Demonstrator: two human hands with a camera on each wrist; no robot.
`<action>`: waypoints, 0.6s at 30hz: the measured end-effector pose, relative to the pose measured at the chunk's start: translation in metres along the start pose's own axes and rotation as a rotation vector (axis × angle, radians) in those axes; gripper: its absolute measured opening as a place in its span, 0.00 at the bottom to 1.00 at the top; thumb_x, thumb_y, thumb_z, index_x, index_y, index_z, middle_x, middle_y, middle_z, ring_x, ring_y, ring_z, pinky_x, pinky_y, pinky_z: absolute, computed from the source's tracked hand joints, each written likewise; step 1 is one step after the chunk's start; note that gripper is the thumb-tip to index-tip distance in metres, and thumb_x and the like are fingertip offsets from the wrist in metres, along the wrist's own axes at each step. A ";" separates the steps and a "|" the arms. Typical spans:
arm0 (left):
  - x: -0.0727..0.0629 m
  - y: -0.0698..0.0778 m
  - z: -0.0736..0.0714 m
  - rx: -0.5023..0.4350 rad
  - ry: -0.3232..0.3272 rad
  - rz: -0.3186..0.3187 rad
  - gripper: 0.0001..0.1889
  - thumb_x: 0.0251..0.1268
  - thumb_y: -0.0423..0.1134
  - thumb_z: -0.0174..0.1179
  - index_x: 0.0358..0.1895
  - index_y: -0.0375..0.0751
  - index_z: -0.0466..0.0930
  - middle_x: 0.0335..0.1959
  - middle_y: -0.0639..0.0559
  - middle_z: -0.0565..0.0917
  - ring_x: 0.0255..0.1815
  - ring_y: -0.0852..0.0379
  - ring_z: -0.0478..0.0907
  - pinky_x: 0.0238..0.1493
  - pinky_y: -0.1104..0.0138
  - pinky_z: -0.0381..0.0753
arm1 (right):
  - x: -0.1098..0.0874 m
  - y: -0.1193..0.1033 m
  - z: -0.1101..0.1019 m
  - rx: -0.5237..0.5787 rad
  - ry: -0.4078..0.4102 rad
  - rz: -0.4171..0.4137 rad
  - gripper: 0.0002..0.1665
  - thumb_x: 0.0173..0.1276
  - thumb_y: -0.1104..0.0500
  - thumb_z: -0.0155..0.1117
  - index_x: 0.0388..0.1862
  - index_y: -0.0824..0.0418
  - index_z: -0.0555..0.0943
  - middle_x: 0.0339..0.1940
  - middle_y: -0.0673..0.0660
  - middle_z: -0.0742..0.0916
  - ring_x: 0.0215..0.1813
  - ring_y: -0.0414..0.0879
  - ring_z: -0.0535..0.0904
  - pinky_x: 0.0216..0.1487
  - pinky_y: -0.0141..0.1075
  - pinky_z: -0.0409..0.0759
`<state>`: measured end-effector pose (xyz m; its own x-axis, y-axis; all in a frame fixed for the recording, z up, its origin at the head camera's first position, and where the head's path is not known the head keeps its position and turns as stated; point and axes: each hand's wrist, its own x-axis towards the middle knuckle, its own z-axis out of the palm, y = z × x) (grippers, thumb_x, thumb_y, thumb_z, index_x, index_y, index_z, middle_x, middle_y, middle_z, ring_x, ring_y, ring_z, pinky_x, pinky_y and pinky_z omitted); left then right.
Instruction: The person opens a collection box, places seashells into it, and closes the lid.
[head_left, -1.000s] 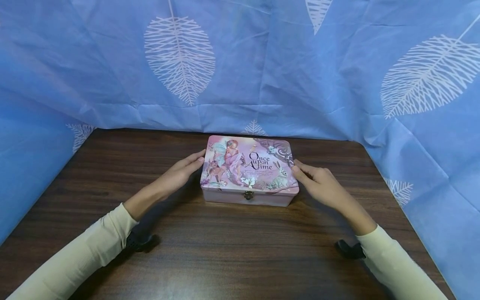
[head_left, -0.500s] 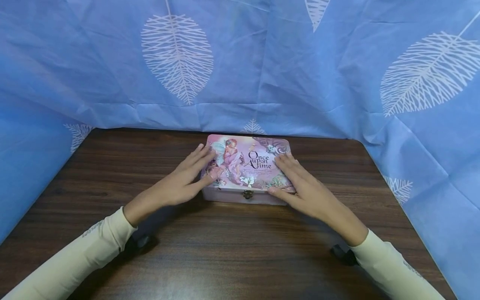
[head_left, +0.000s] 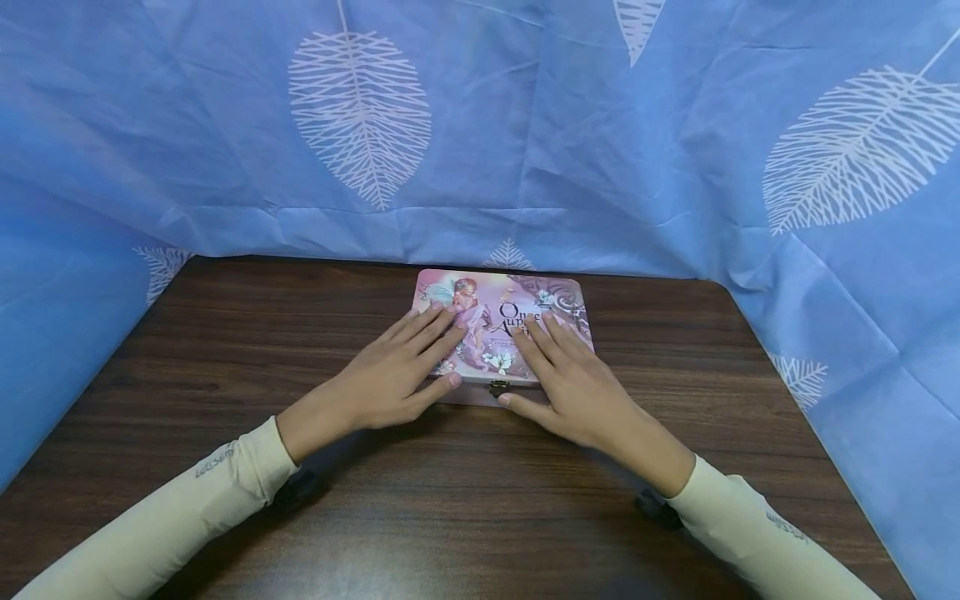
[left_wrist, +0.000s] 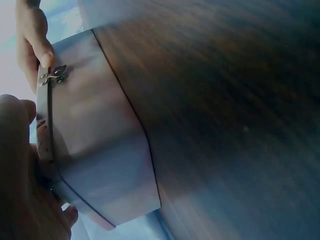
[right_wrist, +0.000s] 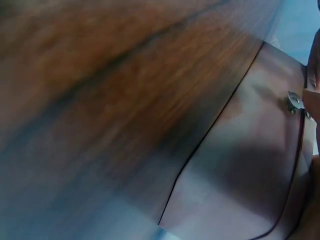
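Observation:
A pink tin box [head_left: 487, 292] with a fairy picture and the words "Once upon a Time" lies with its lid down near the far edge of the table. Its small metal clasp [head_left: 498, 387] is on the near side. My left hand [head_left: 382, 379] rests with straight fingers over the left part of the lid. Over the right part lies my right hand [head_left: 581, 379], fingers spread, its thumb close to the clasp. Both wrist views show the box's front side, and the clasp [left_wrist: 54, 76] appears fastened or nearly so; I cannot tell which.
The dark wooden table [head_left: 465, 517] extends toward me and to both sides. A blue cloth [head_left: 570, 150] with white leaf prints hangs behind it and along its sides.
Both hands have moved from the box's left and right sides up onto the lid and inward toward its middle. The box has stayed in about the same place.

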<state>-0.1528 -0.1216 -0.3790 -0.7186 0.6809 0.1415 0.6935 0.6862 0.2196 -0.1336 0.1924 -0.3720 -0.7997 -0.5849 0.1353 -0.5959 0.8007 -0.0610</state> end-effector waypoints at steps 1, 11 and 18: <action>0.001 0.000 0.001 0.006 -0.001 0.005 0.39 0.93 0.59 0.47 0.94 0.43 0.53 0.96 0.42 0.50 0.98 0.41 0.45 0.96 0.42 0.46 | 0.000 -0.001 0.000 -0.009 0.001 -0.001 0.58 0.83 0.30 0.64 0.94 0.63 0.59 0.94 0.68 0.63 0.95 0.68 0.53 0.94 0.61 0.55; 0.004 0.001 0.004 0.019 0.023 0.026 0.38 0.93 0.57 0.48 0.94 0.43 0.54 0.96 0.42 0.53 0.97 0.41 0.48 0.96 0.42 0.48 | 0.003 -0.004 0.003 -0.070 0.023 -0.008 0.55 0.85 0.34 0.65 0.93 0.66 0.59 0.94 0.69 0.63 0.95 0.69 0.54 0.94 0.62 0.57; 0.002 0.003 0.006 0.024 0.023 0.023 0.38 0.94 0.57 0.48 0.93 0.42 0.55 0.95 0.42 0.54 0.97 0.40 0.48 0.96 0.41 0.47 | 0.003 -0.006 0.005 -0.079 0.017 0.001 0.53 0.86 0.35 0.63 0.93 0.65 0.60 0.94 0.69 0.63 0.95 0.69 0.55 0.94 0.63 0.58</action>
<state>-0.1523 -0.1169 -0.3836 -0.7033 0.6905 0.1689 0.7107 0.6765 0.1932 -0.1330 0.1852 -0.3760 -0.7988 -0.5822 0.1516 -0.5868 0.8096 0.0171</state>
